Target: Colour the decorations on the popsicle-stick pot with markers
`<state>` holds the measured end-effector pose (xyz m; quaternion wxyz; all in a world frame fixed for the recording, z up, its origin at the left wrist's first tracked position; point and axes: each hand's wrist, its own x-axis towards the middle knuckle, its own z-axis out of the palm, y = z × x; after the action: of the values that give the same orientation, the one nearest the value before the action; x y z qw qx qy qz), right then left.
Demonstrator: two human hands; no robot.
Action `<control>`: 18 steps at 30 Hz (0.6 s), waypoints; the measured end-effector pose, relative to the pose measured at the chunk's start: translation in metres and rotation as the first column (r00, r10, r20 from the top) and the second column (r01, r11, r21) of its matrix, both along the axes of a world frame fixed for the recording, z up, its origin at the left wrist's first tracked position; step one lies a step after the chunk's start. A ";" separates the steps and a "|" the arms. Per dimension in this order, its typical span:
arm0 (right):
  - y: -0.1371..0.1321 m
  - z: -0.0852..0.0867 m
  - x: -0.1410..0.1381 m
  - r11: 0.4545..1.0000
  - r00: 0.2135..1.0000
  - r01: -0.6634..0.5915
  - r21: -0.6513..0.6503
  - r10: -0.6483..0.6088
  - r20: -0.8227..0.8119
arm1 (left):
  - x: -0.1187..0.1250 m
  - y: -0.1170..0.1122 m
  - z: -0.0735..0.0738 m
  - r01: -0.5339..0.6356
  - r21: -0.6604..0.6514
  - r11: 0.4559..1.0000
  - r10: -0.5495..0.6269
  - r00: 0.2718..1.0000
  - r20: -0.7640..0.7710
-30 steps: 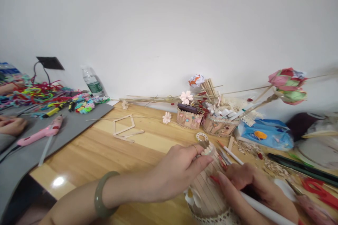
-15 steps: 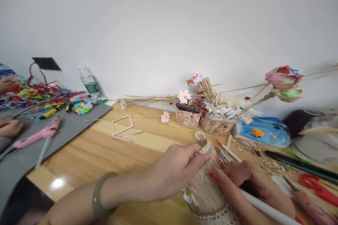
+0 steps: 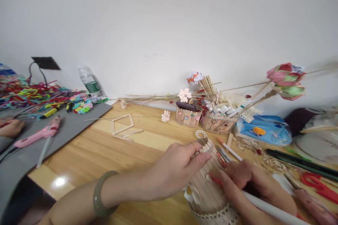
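Observation:
My left hand (image 3: 176, 168) is closed over the top rim of a container made of wooden craft sticks (image 3: 208, 193). The container leans, with lace trim (image 3: 215, 216) round its lower end and a white flower (image 3: 192, 195) on its side. Close to the stick wall, my right hand (image 3: 258, 186) has its fingers pinched together, red nails against the sticks. A tiny pale bit shows at the thumb tip, too small to name. A white rod (image 3: 271, 208) runs out beneath that hand toward the lower right; whether it is held I cannot tell.
A pink glue gun (image 3: 39, 135) lies on a grey mat at left, near another person's hand (image 3: 12, 126). Craft-stick pieces (image 3: 123, 126) lie mid-table. Behind stand two decorated baskets (image 3: 188, 116). At right are blue wipes (image 3: 264, 130), wood shavings and red-handled scissors (image 3: 319, 186).
The fingertips of my right hand have shifted slightly on the container's side, and a tiny pale bit now shows by the thumb. My left hand keeps its grip on the rim.

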<state>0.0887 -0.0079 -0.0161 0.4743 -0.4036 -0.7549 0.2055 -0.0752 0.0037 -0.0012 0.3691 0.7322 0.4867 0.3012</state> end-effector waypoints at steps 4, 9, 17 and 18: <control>0.000 -0.002 -0.002 1.000 1.000 -0.005 -0.005 0.005 -0.027 | 0.000 0.000 0.001 -0.001 0.001 1.000 0.001 1.000 0.001; 0.001 -0.003 -0.002 1.000 1.000 0.009 -0.021 -0.010 -0.028 | 0.000 0.000 0.002 0.000 0.003 1.000 0.000 1.000 0.003; 0.002 -0.004 0.000 1.000 1.000 -0.021 -0.016 0.021 -0.019 | 0.001 -0.001 0.001 -0.002 0.006 1.000 0.001 1.000 0.012; 0.002 -0.004 0.001 0.999 0.999 -0.038 -0.016 0.038 -0.009 | 0.001 -0.001 0.001 -0.004 0.004 1.000 0.004 1.000 0.010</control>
<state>0.0895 -0.0056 -0.0200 0.4702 -0.3922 -0.7587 0.2225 -0.0745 0.0028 -0.0006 0.3696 0.7305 0.4857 0.3064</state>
